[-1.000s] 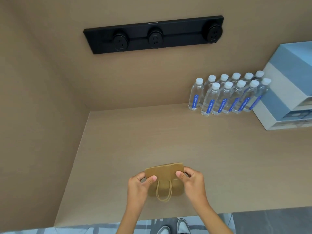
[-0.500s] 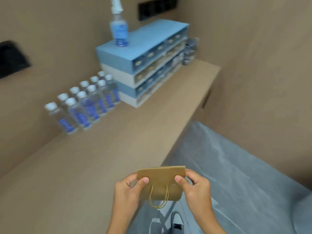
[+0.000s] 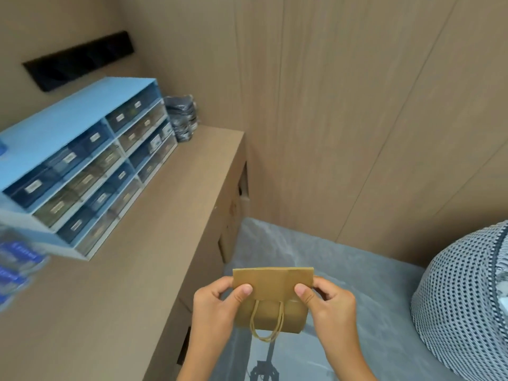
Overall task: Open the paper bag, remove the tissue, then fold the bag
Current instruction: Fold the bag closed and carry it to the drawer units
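Both thumbs (image 3: pixel 245 290) atop folded paper bag (image 3: pixel 272 301)

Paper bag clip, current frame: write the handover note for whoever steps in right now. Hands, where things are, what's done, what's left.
Left hand: pinching the left edge of the paper bag, thumb on the front.
Right hand: pinching the right edge the same way.
Bag: held in the air over the grey floor, off the right end of the counter. It looks flat, top part folded down, rope handles hanging at the front.
Tissue: none in view.
Done: the bag appears already folded.
Left: finish or press the fold if needed, then put the bag down. Whether the tissue came out cannot be confirmed from this frame.
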{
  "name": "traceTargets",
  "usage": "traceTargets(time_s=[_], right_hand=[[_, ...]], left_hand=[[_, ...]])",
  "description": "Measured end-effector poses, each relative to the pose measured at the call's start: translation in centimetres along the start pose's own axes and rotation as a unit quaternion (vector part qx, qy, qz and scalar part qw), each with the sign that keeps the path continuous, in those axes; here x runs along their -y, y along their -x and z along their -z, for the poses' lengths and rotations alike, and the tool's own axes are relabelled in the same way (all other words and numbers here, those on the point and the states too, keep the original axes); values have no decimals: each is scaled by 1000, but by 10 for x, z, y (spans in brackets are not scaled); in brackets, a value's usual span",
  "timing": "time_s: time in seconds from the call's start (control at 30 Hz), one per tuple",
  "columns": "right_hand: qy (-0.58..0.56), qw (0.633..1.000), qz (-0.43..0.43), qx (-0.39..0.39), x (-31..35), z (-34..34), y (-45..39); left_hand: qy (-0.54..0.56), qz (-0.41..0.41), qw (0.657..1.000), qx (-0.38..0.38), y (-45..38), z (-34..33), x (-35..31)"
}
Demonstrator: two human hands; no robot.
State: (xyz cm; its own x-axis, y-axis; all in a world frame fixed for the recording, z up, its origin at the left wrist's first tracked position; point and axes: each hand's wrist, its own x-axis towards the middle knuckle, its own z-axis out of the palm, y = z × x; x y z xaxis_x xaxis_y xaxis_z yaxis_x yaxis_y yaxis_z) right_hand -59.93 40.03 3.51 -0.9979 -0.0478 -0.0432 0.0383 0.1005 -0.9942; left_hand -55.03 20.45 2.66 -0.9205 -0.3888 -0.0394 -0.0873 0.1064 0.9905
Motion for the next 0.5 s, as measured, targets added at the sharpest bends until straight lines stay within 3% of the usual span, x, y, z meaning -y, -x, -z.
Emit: traceTargets(time_s=[0.23,0.5], right_hand=[[-6,999,8,-35,8,36,-110],[6,999,14,-45,7,22,-265]], left_hand=[[-30,-35,998,41,-105,-72,-26],[-16,-39,998,39,-260,-115,-23]])
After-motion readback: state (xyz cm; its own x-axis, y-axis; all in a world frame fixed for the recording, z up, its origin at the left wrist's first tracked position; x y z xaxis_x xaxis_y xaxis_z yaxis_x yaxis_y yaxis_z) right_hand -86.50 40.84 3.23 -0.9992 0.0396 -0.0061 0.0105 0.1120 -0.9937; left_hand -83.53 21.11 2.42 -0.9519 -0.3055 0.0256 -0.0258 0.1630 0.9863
